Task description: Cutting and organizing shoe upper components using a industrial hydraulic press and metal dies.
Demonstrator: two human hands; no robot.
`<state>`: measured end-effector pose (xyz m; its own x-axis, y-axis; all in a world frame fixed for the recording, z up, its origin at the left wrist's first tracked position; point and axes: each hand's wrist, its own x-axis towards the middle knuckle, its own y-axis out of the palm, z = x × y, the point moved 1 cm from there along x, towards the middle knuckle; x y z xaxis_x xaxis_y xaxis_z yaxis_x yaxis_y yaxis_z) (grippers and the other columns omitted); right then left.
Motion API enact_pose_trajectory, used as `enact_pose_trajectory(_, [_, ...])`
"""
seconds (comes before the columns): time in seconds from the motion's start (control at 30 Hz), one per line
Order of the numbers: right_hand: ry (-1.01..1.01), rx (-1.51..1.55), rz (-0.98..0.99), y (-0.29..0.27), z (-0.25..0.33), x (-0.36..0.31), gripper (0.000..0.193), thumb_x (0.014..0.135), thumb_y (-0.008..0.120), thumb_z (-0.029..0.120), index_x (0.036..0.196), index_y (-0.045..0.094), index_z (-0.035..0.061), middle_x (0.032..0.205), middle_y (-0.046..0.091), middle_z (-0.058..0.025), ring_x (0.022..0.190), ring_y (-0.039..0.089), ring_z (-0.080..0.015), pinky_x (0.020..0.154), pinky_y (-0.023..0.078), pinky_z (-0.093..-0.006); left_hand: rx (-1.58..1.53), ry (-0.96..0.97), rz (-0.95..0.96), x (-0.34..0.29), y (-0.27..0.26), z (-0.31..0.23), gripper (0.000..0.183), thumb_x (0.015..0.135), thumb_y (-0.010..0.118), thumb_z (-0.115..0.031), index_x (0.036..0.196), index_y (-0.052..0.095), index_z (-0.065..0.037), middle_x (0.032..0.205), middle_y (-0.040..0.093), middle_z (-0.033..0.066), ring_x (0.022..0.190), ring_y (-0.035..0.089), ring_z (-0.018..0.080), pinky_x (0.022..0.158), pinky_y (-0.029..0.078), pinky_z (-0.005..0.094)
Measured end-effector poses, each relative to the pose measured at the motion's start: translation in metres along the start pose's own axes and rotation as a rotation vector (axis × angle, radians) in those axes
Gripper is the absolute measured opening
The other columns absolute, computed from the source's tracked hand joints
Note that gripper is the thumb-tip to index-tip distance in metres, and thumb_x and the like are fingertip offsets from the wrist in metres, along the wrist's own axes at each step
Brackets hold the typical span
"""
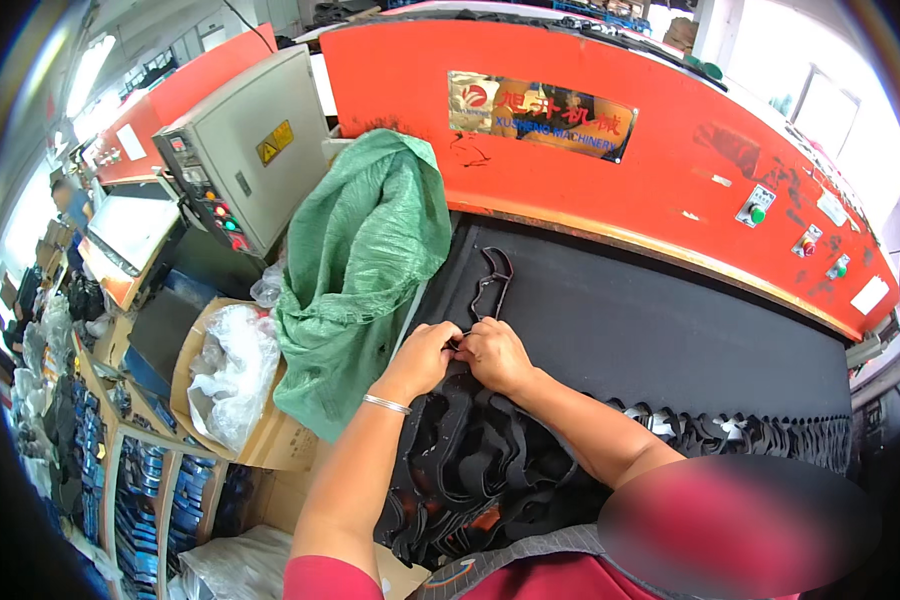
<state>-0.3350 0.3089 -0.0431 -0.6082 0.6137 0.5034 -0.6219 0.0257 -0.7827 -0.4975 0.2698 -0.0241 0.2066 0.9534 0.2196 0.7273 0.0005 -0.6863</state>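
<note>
My left hand (422, 360) and my right hand (498, 354) meet above the near left part of a black work surface (610, 320). Both have their fingers closed, pinching a small black cut piece (456, 346) between them; the fingers cover most of it. Just beyond my right hand lies a cutting die (493, 283), a thin dark metal outline with a wavy shape. Under my wrists a heap of curved black cut pieces (470, 430) hangs over the near edge.
An orange machine beam (590, 170) with buttons crosses behind the surface. Left of my hands stand a green woven sack (370, 250), a grey control cabinet (250, 150) and a cardboard box (195, 370) holding clear plastic. Shelves of blue-edged dies (140, 490) stand lower left. Black scraps (770, 440) line the near edge.
</note>
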Motion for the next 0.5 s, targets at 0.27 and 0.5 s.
enact_pose_trajectory(0.27, [0.023,-0.135,-0.039,-0.01,-0.001,-0.001,0.007,0.075,0.067,0.02,0.079,0.069,0.0143,0.077,0.062,0.0005,0.082,0.058,-0.0193,0.07,0.039,-0.0351,0.182,0.201,0.078,0.021,-0.006,0.009,0.018,0.069,0.074,-0.007,0.084,0.064,-0.004,0.088,0.057,0.0102,0.089,0.056,0.0299,0.08,0.047,0.0383])
enact_pose_trajectory(0.5, [-0.118,-0.034,0.066,-0.013,-0.02,0.008,0.004,0.074,0.065,0.017,0.074,0.068,0.0144,0.073,0.06,-0.001,0.078,0.056,-0.0203,0.071,0.039,-0.0345,0.078,0.3,0.303,0.045,-0.015,0.018,0.014,0.07,0.073,-0.01,0.077,0.064,-0.002,0.08,0.055,0.0104,0.076,0.059,0.0296,0.07,0.048,0.0373])
